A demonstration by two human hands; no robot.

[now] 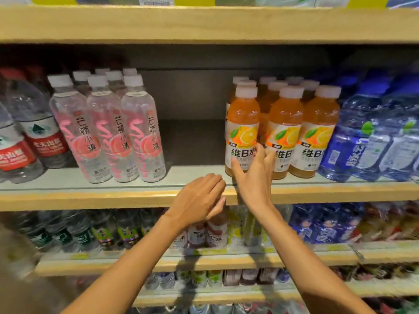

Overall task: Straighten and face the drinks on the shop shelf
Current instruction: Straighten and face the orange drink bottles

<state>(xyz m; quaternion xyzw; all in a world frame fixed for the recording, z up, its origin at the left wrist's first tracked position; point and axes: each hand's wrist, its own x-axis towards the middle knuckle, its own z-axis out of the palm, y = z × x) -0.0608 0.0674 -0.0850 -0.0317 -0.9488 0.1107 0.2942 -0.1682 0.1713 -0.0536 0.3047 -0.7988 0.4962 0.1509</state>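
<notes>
R hand (254, 175) thumb+fingers wrapped round lower label of front-left orange bottle (243, 123), standing at shelf (113, 198) front lip. L hand (199, 196) at its 7 o'clock, fingers loose, holds nothing. Risk: quick twist bumps neighbour bottle (285, 132) at 3 o'clock, domino; low grip lets it tip fwd.

Wood shelves sit one over the other. The top shelf (204, 23) has a pale wood front. The middle shelf (90, 198) is grey with a wood edge. Behind it is a dark back wall (192, 91). The lower shelf (306, 257) looks blurry.
</notes>
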